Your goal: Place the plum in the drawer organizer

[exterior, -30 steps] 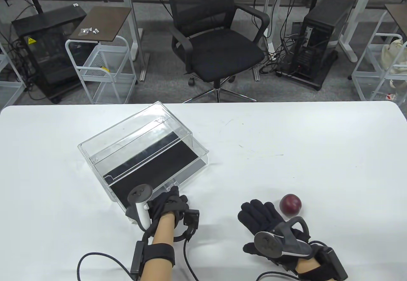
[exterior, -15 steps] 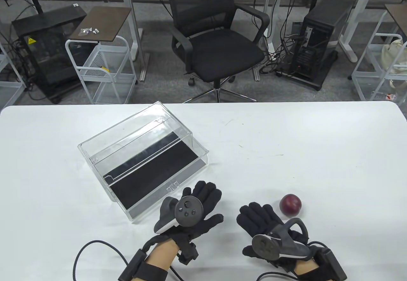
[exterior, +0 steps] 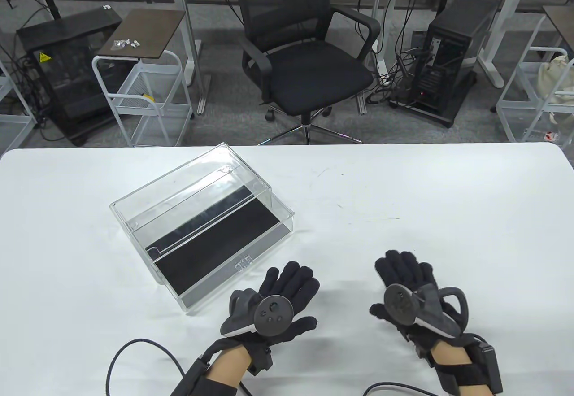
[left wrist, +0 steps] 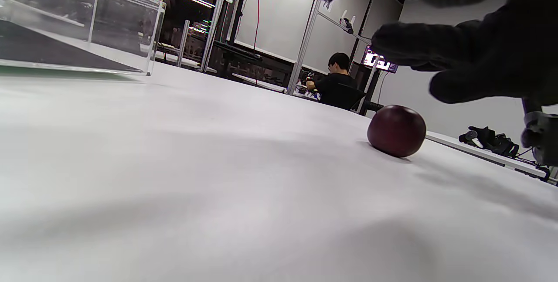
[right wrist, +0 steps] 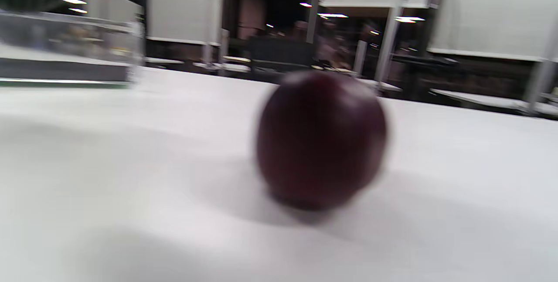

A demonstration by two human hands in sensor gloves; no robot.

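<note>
Plum [left wrist: 396,130] shows only in wrist views; right hand [exterior: 415,286] hides it from above, fingers spread, grasping nothing.

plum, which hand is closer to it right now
Right. The right hand hovers directly over the plum, hiding it from above; the left hand sits off to the plum's left, near the drawer organizer.

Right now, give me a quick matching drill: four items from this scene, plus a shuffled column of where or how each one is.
Items:
1. plum
2. drawer organizer
3. left hand
4. right hand

States:
A. clear box, drawer pulled out toward the person
B. over the plum, hiding it in the table view
C. dark red, resting on the table, not gripped
D. fingers spread, just right of the drawer's front

Pairs: 1-C, 2-A, 3-D, 4-B
</note>
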